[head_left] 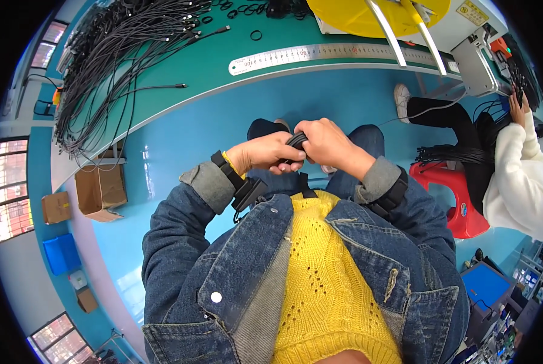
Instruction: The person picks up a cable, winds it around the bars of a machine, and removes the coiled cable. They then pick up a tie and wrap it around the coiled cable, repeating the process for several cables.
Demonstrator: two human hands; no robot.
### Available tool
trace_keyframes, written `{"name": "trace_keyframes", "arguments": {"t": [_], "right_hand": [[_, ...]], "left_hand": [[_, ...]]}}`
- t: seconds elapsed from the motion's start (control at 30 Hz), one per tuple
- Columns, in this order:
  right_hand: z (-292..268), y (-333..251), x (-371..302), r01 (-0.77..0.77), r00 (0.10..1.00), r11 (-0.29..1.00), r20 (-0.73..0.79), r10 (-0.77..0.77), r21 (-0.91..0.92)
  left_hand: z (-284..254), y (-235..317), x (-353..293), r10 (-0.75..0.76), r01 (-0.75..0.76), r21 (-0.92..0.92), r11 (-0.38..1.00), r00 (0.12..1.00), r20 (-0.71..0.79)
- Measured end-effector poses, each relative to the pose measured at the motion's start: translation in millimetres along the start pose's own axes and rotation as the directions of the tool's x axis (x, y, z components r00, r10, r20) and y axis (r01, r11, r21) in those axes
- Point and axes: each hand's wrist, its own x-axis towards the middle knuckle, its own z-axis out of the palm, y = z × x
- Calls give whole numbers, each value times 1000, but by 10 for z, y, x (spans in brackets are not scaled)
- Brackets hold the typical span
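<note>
A small coiled bundle of black cable (297, 141) is gripped between my two hands, above my lap. My left hand (270, 151) closes round it from the left, with the thumb pressed along its lower side. From the right, my right hand (327, 142) pinches its upper end with bent fingers. Part of the coil is hidden by my fingers, so its ends cannot be made out. Beyond my hands, a steel ruler (296, 56) lies along the near edge of the green-topped bench (211, 60).
Many loose black cables (111, 67) pile up at the bench's left and hang over its edge. Black rings (256, 35) lie near a yellow round plate (374, 18) with white rods. Cardboard boxes (101, 188) stand left. A co-worker (520, 176) sits right by a red stool (450, 194).
</note>
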Motion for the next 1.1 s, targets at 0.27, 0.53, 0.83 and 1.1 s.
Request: {"name": "trace_keyframes", "arguments": {"t": [0.27,0.53,0.83,1.1], "right_hand": [[31,-79,369,143,989,960,17,-144,-240],[-527,-411,1353,445,895,894,-65,-441,59],[-427,-17,1780,34,962,999,-271,-32,1],[-611,121,516,-1,950,906,-281,132,424]], "left_hand": [[-6,-43,-96,101,-19,249,968,942,-321],[-221,49,-694,398,-469,48,882,687,-607],[-228,10,-724,473,-533,121,837,594,-651],[1,-12,-475,438,-584,13,812,594,-675]]}}
